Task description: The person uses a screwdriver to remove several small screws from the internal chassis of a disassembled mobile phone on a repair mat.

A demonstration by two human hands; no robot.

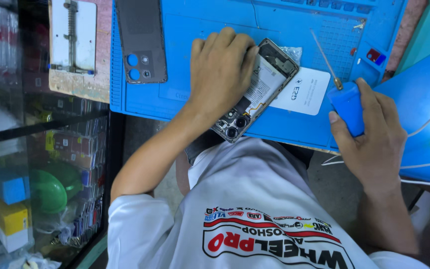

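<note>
The work in hand is a repair on an opened phone [257, 92], which lies tilted on the blue mat [185, 30] near the front edge of the surface, its lower end with the camera lenses reaching over that edge toward the person. The back is off, so the battery and the inner parts show; the removed grey back cover [141, 40] lies apart, to the left on the same mat. The left hand [222, 69] rests flat on the upper-left part of the phone with the fingers curled over its edge, pressing it down — it holds the phone steady and pinches nothing. The right hand [369, 134] is closed around the blue handle of a thin screwdriver [344, 97], whose metal shaft points up and away, well apart from the phone. Between the phone and the tool lies a white card [302, 92], partly under the phone's corner. I judge the step to be the moment between fixing the phone in place and working on it with the tool — the tip is not yet on any part. The next move, in my judgement, calls for bringing the fine tip over to the open phone with care, while the left hand keeps it from sliding off the edge. To the far left a metal holder on a wooden board [74, 37] stands unused.
</note>
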